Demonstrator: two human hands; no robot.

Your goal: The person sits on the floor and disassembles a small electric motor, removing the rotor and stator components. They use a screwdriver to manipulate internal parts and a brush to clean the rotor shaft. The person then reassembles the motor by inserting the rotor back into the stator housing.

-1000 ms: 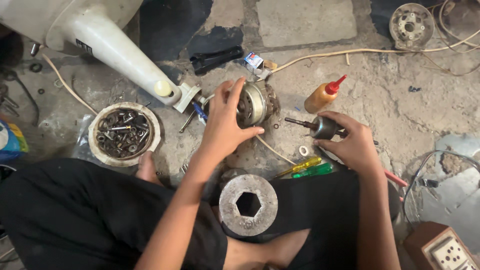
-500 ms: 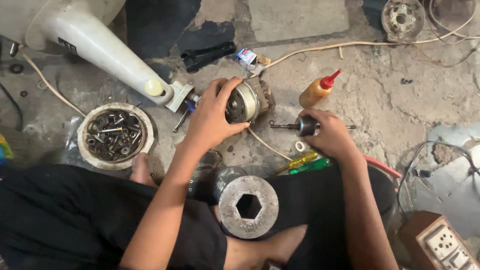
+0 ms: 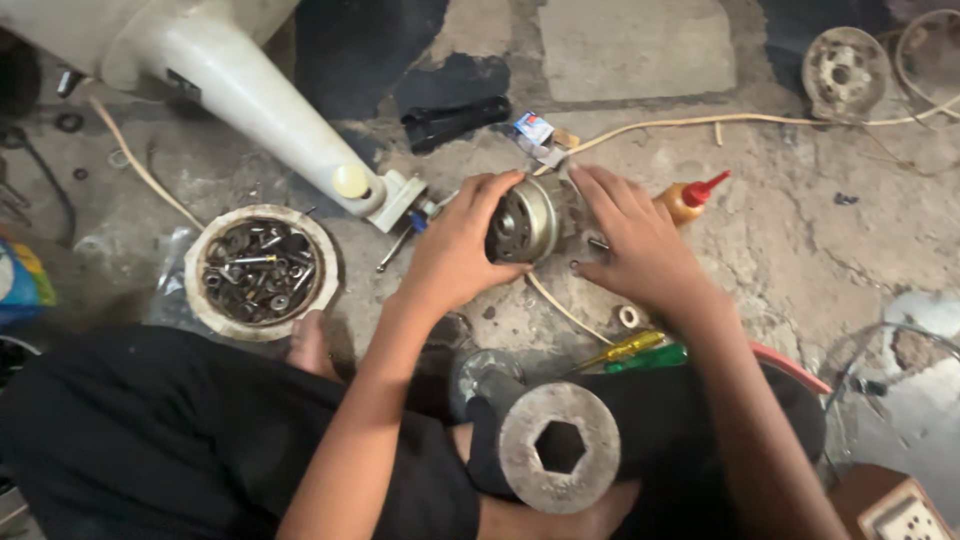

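Both hands on a small round electric motor [image 3: 525, 218] standing on the rough concrete floor [image 3: 800, 260], just ahead of the knees. Left hand [image 3: 455, 250] wrapped around the near-left side of the metal housing, fingers [image 3: 490, 190] curled over the top edge, thumb pressed along the lower rim: a firm, closed hold on the motor. Right hand [image 3: 640, 250] laid flat and spread on the motor's right side, fingers extended toward the housing, thumb low by the floor; touching it, though whether actually clamped on cannot be told.

Just behind the right hand, an orange squeeze bottle with a red nozzle [image 3: 690, 198], lying tilted. Near the right wrist, a yellow-handled screwdriver [image 3: 625, 350] and a green-handled one [image 3: 645, 358] side by side. In the lap, a heavy round metal disc with a hexagonal hole [image 3: 560, 447]. To the left, a round dish of loose bolts and nuts [image 3: 262, 270]. Above it, a white fan stand [image 3: 250, 90] slanting down toward the motor. A pale cable [image 3: 700, 122] running across the floor behind the motor, and a dark round metal part [image 3: 845, 72] well apart at far right.
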